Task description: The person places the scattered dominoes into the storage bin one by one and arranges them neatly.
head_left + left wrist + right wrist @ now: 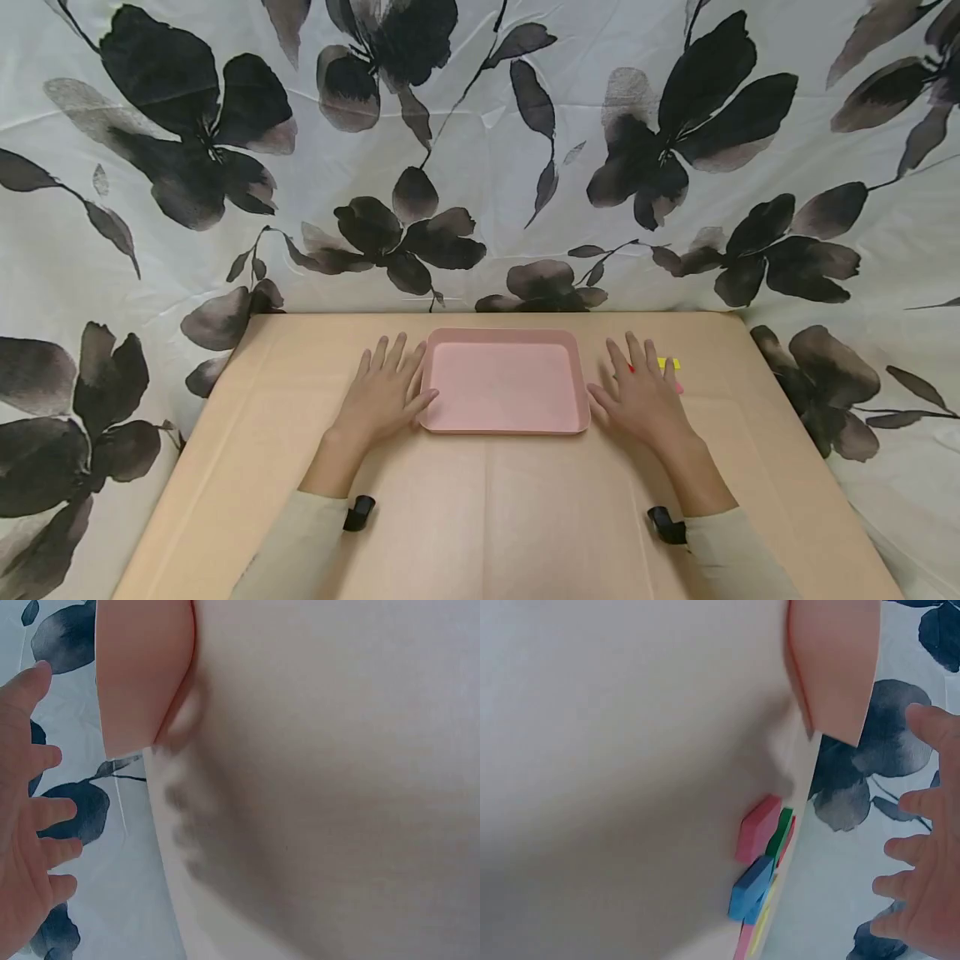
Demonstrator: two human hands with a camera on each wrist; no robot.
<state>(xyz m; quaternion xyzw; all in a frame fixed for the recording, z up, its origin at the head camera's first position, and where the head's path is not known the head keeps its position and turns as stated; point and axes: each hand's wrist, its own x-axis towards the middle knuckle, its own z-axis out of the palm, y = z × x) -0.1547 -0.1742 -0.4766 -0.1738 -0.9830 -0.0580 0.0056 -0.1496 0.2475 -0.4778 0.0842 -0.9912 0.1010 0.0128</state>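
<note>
One pink tray (506, 382) sits face-up btwn L hand (382, 390) & R hand (643, 398).

Left wrist view, as I log it: one left hand (26, 832), fingers apart, left edge; one pink tray (142, 675), part only, top. Also one pale table (360, 780), shadow (232, 817) across it; one flowered cloth (131, 862) behind the hand.

Shallow pink rectangular tray (504, 382), rounded corners, lying flat, small blocks (751, 889) in several colors, clustered to its right
</note>
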